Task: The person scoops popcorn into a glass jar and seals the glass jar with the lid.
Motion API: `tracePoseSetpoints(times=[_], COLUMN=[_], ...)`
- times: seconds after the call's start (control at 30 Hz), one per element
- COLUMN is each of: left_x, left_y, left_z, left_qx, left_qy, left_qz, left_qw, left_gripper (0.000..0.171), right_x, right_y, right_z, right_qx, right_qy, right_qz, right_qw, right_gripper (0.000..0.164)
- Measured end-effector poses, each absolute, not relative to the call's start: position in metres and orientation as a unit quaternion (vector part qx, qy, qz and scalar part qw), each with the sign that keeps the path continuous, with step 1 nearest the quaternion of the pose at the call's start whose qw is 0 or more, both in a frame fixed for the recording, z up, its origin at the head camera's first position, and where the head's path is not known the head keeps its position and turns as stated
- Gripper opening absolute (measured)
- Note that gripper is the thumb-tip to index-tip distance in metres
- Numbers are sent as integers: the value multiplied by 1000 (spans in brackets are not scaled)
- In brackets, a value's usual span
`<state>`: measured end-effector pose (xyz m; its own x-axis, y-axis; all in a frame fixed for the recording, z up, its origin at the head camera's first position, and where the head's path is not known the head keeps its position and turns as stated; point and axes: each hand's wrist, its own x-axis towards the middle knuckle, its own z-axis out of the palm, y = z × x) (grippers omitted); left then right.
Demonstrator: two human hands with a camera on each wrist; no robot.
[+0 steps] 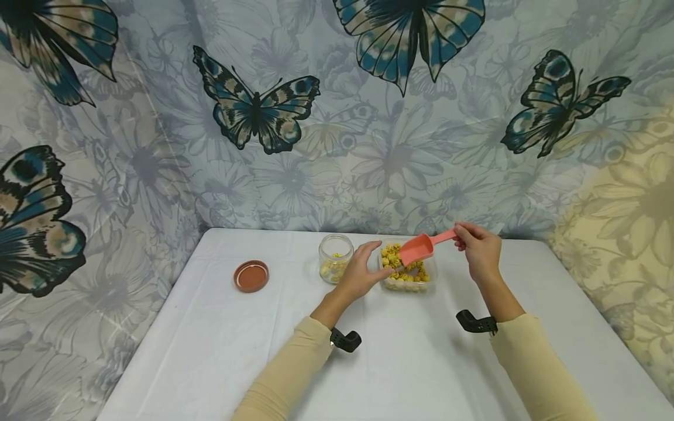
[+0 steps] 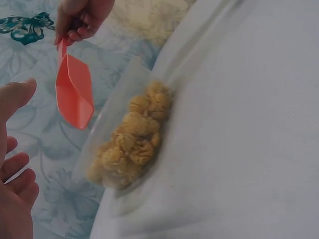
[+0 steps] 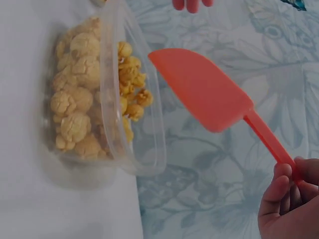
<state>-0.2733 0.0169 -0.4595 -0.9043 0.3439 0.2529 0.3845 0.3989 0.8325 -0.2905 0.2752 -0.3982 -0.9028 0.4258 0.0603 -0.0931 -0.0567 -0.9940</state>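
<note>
Above the clear tub (image 3: 110, 84) of popcorn (image 1: 391, 256), my right hand (image 1: 481, 254) pinches the red scoop (image 1: 418, 250) by its handle (image 1: 443, 236). My left hand (image 1: 360, 275), loosely spread, holds nothing beside the glass jar (image 1: 336, 244). Scoop: probably light, stiff, smooth; handle the best hold. Popcorn: likely light, crumbly.

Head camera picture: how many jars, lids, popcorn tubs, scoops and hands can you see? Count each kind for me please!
Jars: 1, a clear jar
Lids: 1, a brown lid
Popcorn tubs: 1, a clear tub
Scoops: 1, a pink scoop
Hands: 2, a left hand and a right hand
Total: 6
</note>
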Motion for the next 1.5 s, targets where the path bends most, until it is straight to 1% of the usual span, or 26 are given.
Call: tracePoseSetpoints(times=[0.07,0.17,0.2,0.3,0.37,0.5,0.7,0.9,1.0,1.27,1.5], left_x=[-273,-273,-273,-274,-274,-275,-277,-276,-275,-276,-278], left_y=[18,21,22,25,27,29,33,35,36,38,38], left_z=[-464,-471,-473,-478,-481,-486,-494,-499,-499,-499,-498], left_qx=[-211,-206,-205,-202,-197,-189,-178,-170,-165,-157,-159], left_qy=[-840,-845,-848,-853,-855,-855,-858,-858,-862,-873,-873], left_qz=[-499,-493,-489,-481,-479,-482,-479,-481,-477,-460,-461], left_qw=[8,-9,-12,-18,-21,-32,-50,-61,-54,-40,-35], left_gripper=[71,72,72,73,73,74,78,78,77,75,74], right_x=[-291,-290,-290,-290,-289,-288,-287,-286,-286,-285,-287], right_y=[277,278,279,280,280,281,281,277,274,265,252], right_z=[-400,-401,-402,-403,-404,-404,-404,-403,-403,-404,-406], right_qx=[-125,-126,-125,-120,-112,-96,-75,-31,-1,104,184], right_qy=[-676,-700,-712,-757,-784,-815,-837,-867,-877,-882,-881], right_qz=[702,678,665,613,578,537,502,438,405,294,197], right_qw=[183,187,190,194,195,197,205,236,259,353,389], right_gripper=[12,4,6,24,32,35,34,30,28,16,12])
